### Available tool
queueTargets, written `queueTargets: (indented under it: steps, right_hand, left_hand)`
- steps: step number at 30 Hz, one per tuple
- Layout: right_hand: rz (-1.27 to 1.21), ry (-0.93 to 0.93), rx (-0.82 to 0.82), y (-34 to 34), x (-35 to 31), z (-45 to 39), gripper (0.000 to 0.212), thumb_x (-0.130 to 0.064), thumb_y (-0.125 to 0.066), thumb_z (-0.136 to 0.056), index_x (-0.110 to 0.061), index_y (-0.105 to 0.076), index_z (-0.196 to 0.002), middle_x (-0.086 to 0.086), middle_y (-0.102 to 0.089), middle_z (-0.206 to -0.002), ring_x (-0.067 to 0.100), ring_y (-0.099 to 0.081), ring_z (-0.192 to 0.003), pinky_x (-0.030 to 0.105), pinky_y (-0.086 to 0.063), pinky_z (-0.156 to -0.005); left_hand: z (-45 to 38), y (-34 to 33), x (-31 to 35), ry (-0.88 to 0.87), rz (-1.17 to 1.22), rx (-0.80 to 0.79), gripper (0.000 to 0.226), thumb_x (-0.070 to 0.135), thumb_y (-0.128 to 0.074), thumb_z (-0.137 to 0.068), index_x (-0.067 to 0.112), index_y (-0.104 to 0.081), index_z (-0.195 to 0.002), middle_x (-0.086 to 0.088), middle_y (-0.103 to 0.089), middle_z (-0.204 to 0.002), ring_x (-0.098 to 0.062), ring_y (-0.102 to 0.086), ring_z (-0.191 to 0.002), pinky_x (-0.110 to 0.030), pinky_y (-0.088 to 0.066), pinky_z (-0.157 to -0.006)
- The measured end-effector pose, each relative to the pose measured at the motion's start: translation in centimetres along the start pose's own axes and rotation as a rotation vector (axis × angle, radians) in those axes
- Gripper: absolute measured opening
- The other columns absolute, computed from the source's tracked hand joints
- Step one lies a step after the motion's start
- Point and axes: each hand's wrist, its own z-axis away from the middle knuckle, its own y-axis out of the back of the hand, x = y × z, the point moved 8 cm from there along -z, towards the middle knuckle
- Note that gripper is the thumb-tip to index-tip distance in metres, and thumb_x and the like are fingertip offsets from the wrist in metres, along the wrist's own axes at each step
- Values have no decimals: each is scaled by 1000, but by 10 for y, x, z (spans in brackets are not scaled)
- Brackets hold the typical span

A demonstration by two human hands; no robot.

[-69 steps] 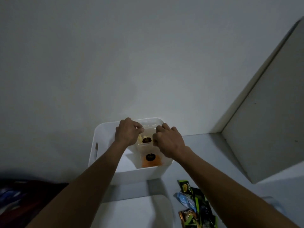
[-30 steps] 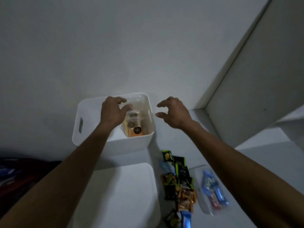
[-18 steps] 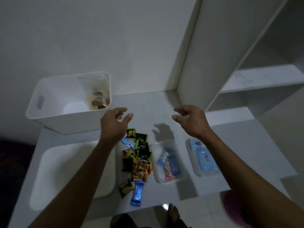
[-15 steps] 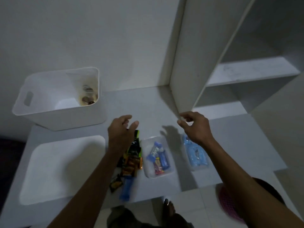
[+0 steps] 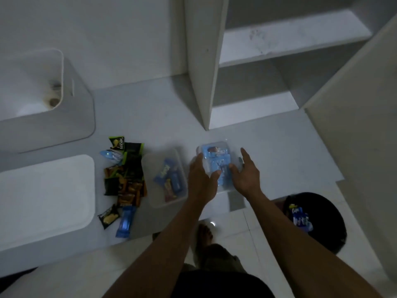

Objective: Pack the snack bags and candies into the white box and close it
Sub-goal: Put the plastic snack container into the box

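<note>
Dark shorts and a bare foot (image 5: 204,235) sit at the bottom edge, above pale floor tiles. A black bin (image 5: 320,222) on the floor to the right holds a blue wrapper.

Both forearms reach up to the white counter (image 5: 279,147). The left hand (image 5: 203,179) and right hand (image 5: 245,172) flank a clear tub (image 5: 216,162) of blue-wrapped candies, fingers fairly straight and spread, thumbs turned in over its near end. Whether they grip it or only touch it cannot be told through the blur. Its long axis runs near to far, tilted a little left at the far end.

Just left of the left hand lies a second clear tub (image 5: 164,177), long axis the same way, holding blue and reddish candies. Left again, snack bags (image 5: 125,179) in green, black and orange lie in a loose column running near to far, with a blue bar (image 5: 125,221) at the near end.

Further left a flat white lid (image 5: 45,196) lies on the counter. Beyond it stands the white box (image 5: 64,117), open, with round brownish items blurred in its right inner corner.

Farthest off, white shelving (image 5: 279,39) rises on the right
</note>
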Motion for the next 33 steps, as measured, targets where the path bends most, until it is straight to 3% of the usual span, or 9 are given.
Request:
queueTargets:
  steps: [3,5,12,18,20,22,24,30,33]
  right_hand:
    - [-26,-24,-46,-8,9,-3,61,-35,-49,-101,-19,-23,-155,7,-35,-157,29,-38,-141,42,-33,-114]
    - [-37,-34,-55,-11,11,-5,60,-35,-48,-102,-19,-24,-155,7,-34,-158,29,-38,-142,41,-33,-114]
    - [-108,-65,-31,-10,12,-3,56,-32,-50,-101,-17,-32,-152,7,-39,-155,27,-40,-140,41,-38,-112]
    - [-200,6,18,-2,-27,13,59,-28,-59,-97,-21,-36,-150,4,-43,-153,25,-46,-137,47,-44,-109]
    - [-226,52,-7,-11,-47,22,60,-26,-61,-96,-21,-37,-150,3,-45,-151,23,-48,-135,45,-47,-106]
    - [-243,98,-52,-27,-66,32,60,-25,-63,-95,-22,-38,-150,3,-46,-150,23,-50,-133,45,-50,-103]
    - [-240,139,-100,-47,-83,43,62,-26,-64,-94,-24,-38,-150,3,-46,-150,23,-50,-132,46,-50,-103]
    - [-156,191,-245,-99,-105,69,65,-30,-61,-95,-19,-33,-152,8,-41,-153,27,-44,-137,44,-44,-109]
    - [-86,199,-253,-109,-105,70,64,-29,-59,-96,-17,-30,-153,8,-39,-155,27,-41,-139,40,-38,-112]
  left_hand:
    - [-5,-15,-4,22,58,-12,53,12,-71,-84,9,-47,-131,1,-60,-118,-7,-59,-99,1,-43,-75]
    - [-6,-22,-7,54,91,-30,52,9,-69,-87,10,-45,-133,9,-55,-112,-2,-55,-93,4,-40,-67]
    - [-4,-21,-10,55,92,-13,54,7,-69,-87,4,-44,-134,4,-58,-112,1,-56,-88,2,-44,-68]
    - [14,24,21,-75,115,92,56,19,-72,-86,15,-39,-131,18,-49,-107,18,-56,-91,6,-38,-75]
    - [21,45,16,-49,59,114,67,17,-71,-87,11,-35,-143,8,-51,-123,5,-54,-107,1,-35,-88]
    - [27,67,-1,12,16,144,79,20,-71,-87,14,-24,-151,-3,-48,-143,-17,-49,-126,-21,-38,-102]
    - [34,91,-20,62,-19,191,85,22,-72,-86,18,-20,-153,-7,-44,-147,-22,-46,-131,-30,-39,-101]
    - [50,130,-62,129,-4,253,84,21,-74,-84,20,-23,-150,-4,-46,-144,-18,-46,-130,-27,-43,-95]
    - [50,130,-73,162,-14,209,84,19,-72,-85,18,-19,-151,-1,-47,-138,-16,-47,-123,-11,-40,-80]
